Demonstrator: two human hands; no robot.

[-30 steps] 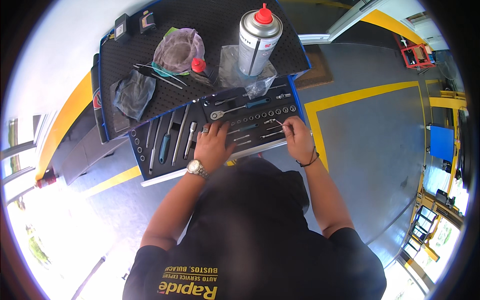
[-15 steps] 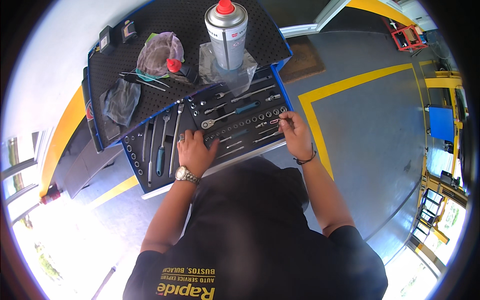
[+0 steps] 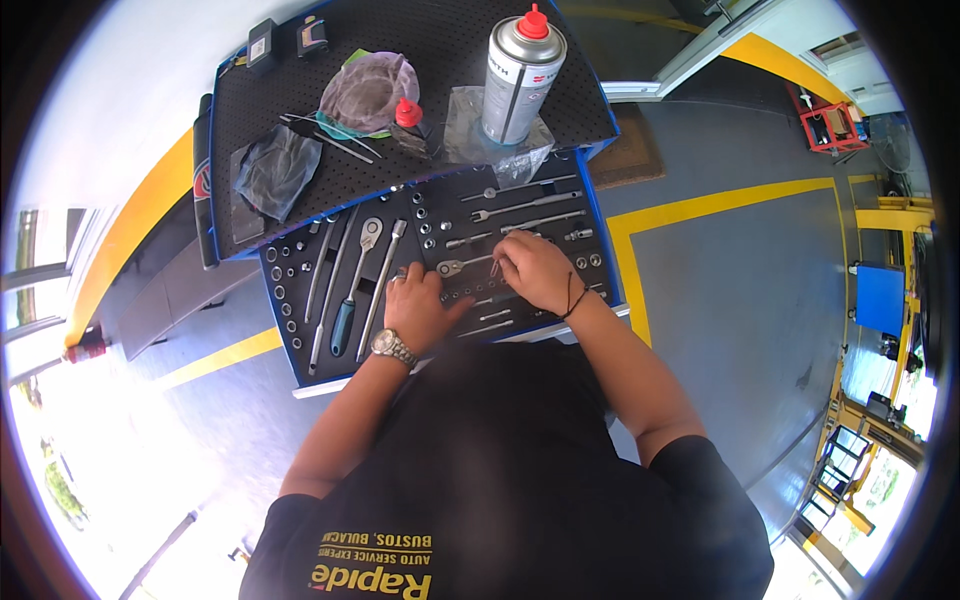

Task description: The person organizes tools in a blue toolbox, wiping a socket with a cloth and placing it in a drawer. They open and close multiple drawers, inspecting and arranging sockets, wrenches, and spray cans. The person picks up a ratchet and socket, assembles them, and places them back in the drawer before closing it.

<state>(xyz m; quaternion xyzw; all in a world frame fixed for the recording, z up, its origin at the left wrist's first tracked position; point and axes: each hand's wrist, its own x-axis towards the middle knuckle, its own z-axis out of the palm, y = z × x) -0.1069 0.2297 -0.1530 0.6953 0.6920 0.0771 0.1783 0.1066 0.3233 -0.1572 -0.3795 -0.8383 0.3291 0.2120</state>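
Observation:
An open tool drawer (image 3: 290, 365) with dark foam insets lies under both hands. My left hand (image 3: 418, 308) rests on the foam with its fingers apart, beside a small ratchet (image 3: 452, 268) and the row of little sockets. My right hand (image 3: 538, 272) is over the right half of the drawer, thumb and fingertips pinched on a small thin pinkish piece (image 3: 495, 267); its exact kind is too small to tell. This hand hides part of the small ratchet and several sockets. Left of my left hand lie a long steel bar (image 3: 384, 272) and a larger teal-handled ratchet (image 3: 343, 326).
On the perforated cabinet top (image 3: 440, 45) stand a spray can (image 3: 522, 85) with a red cap and a small red-capped bottle (image 3: 410, 120). A stained cloth (image 3: 370, 92) and a crumpled plastic bag (image 3: 278, 172) lie there too. A red cart (image 3: 833, 130) stands far right.
My right hand has moved left and inward over the drawer, carrying the small pinkish piece. My left hand stays on the foam near the small ratchet. The whole view has shifted slightly.

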